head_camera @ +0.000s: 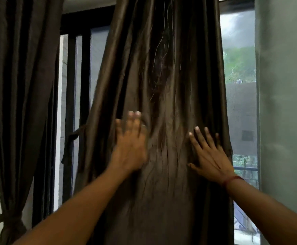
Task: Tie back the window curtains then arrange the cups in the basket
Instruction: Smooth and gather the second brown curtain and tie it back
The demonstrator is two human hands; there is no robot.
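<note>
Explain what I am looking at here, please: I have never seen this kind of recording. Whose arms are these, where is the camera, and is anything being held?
There is no machine here. A person wears one wide-angle camera on the head, so the single picture looks forward and down over their own arms. The left hand, which is blurred, and the right hand both lie flat with straight fingers on the middle curtain. This is a dark brown cloth hanging loose in front of the window. Neither hand grips anything. The left curtain is bound low down by a cloth tie. A red thread circles the right wrist. No cups or basket show in this view.
</note>
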